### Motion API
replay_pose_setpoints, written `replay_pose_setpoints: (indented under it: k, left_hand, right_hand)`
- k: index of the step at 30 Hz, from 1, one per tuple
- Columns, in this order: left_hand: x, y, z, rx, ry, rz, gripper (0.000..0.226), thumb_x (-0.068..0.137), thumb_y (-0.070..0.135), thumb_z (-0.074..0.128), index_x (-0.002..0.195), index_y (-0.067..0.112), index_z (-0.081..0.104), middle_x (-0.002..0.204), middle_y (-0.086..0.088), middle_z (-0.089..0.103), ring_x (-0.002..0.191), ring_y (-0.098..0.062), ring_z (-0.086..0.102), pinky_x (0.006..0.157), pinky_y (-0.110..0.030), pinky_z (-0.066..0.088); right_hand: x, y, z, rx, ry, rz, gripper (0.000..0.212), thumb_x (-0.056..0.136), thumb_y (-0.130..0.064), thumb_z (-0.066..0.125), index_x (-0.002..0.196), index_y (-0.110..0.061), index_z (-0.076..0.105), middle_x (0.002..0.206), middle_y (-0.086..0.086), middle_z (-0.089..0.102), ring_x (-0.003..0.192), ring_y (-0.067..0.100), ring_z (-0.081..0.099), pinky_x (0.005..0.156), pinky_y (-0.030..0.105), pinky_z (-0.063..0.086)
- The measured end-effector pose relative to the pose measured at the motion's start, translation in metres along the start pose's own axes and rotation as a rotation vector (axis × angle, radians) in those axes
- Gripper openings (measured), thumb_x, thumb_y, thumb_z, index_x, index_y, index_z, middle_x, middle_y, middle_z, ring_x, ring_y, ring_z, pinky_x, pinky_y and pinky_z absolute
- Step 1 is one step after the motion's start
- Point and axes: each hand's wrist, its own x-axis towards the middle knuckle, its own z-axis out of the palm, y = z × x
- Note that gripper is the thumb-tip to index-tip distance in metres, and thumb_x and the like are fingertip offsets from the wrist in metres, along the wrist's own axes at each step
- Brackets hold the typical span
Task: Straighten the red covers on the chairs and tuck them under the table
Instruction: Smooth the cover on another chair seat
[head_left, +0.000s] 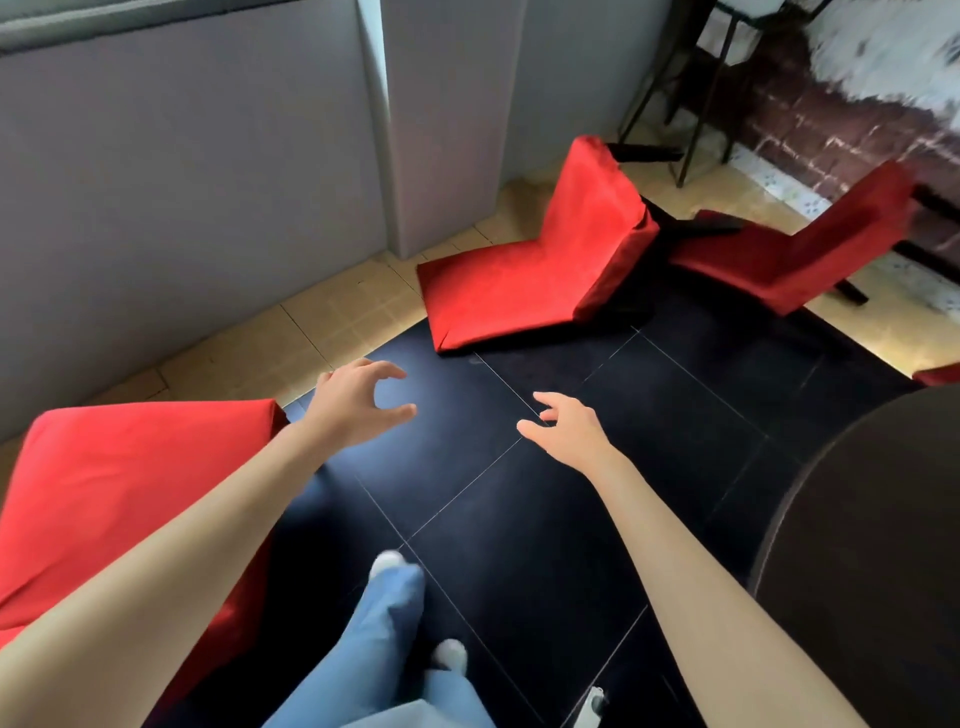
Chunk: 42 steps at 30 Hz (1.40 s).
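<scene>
Both forearms are reaching out over the black floor tiles (519, 519), jeans leg (384, 623) and white shoes showing below them. Landmark: the dark round table (872, 545), sitting at the right edge.

Left to right:
- Red-covered chair (119, 493) is sitting far left of the table, partly under the left forearm, cover lying smooth on top.
- Left hand (358, 400) is hovering well left of the table, fingers curled wide in a claw, holding nothing.
- Right hand (566, 421) is hovering nearer the table, fingers loosely spread, holding nothing.
- Second red-covered chair (540, 260) is lying tipped over on the floor beyond the table, well past both hands, near the grey wall (182, 182).
- Third red-covered chair (810, 249) is leaning tilted beyond the table to the right, just beside the second one, in front of the brick wall (831, 119).

No chair is tucked under the table. No containers showing.
</scene>
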Motion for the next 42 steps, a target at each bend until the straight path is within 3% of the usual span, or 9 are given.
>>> replay_pose_setpoints:
  k: [10,16,24,29,33,39,42]
  left_hand:
    - [0.149,0.019,-0.001,-0.018,-0.008,-0.029,0.050,0.081,0.045,0.070,0.126,0.028,0.058,0.126,0.003,0.057,0.118,-0.017,0.051,0.102,-0.037,0.031]
    - [0.264,0.037,-0.005,-0.019,-0.038,-0.015,0.052,0.082,0.044,0.069,0.128,0.025,0.056,0.128,0.002,0.057,0.120,-0.018,0.050,0.101,-0.039,0.033]
    - [0.365,0.056,0.001,-0.083,-0.090,-0.048,0.053,0.080,0.043,0.071,0.128,0.027,0.056,0.128,0.002,0.058,0.120,-0.019,0.051,0.104,-0.044,0.038]
    - [0.423,0.068,0.021,-0.154,-0.096,-0.154,0.054,0.078,0.041,0.074,0.128,0.027,0.057,0.125,0.002,0.060,0.116,-0.021,0.055,0.100,-0.040,0.042]
    - [0.481,0.080,0.039,-0.191,-0.097,-0.260,0.053,0.078,0.039,0.075,0.127,0.028,0.057,0.123,0.005,0.063,0.114,-0.018,0.056,0.094,-0.031,0.043]
    - [0.576,0.083,0.080,-0.271,-0.035,-0.433,0.056,0.076,0.041,0.076,0.126,0.028,0.056,0.120,0.006,0.064,0.109,-0.017,0.057,0.094,-0.032,0.045]
    - [0.604,0.073,0.121,-0.326,-0.054,-0.511,0.058,0.076,0.041,0.077,0.128,0.029,0.055,0.120,0.003,0.063,0.103,-0.017,0.057,0.093,-0.033,0.046]
  right_hand:
    - [0.128,-0.025,-0.065,0.011,0.020,0.026,0.061,0.088,-0.039,0.065,0.144,-0.027,0.044,0.132,0.001,0.057,0.121,0.016,0.049,0.092,0.027,0.040]
    - [0.218,-0.058,-0.105,-0.008,0.034,0.057,0.065,0.087,-0.040,0.067,0.145,-0.026,0.043,0.135,0.004,0.055,0.121,0.020,0.053,0.103,0.039,0.045]
    - [0.310,-0.064,-0.140,0.025,-0.043,0.117,0.083,0.076,-0.033,0.079,0.148,-0.029,0.038,0.137,0.003,0.053,0.121,0.018,0.052,0.101,0.039,0.047]
    - [0.383,-0.057,-0.162,0.017,-0.103,0.118,0.090,0.072,-0.029,0.083,0.148,-0.029,0.036,0.136,0.003,0.054,0.119,0.016,0.051,0.091,0.027,0.040]
    - [0.457,-0.047,-0.182,-0.022,-0.171,0.119,0.090,0.073,-0.029,0.083,0.149,-0.029,0.035,0.137,0.004,0.053,0.123,0.019,0.050,0.094,0.028,0.041]
    - [0.574,-0.029,-0.185,-0.075,-0.229,0.110,0.090,0.073,-0.030,0.083,0.149,-0.028,0.034,0.139,0.005,0.052,0.128,0.020,0.047,0.105,0.038,0.042]
    - [0.620,-0.009,-0.170,-0.073,-0.263,0.128,0.091,0.073,-0.032,0.083,0.149,-0.029,0.034,0.140,0.005,0.051,0.127,0.019,0.048,0.103,0.037,0.043]
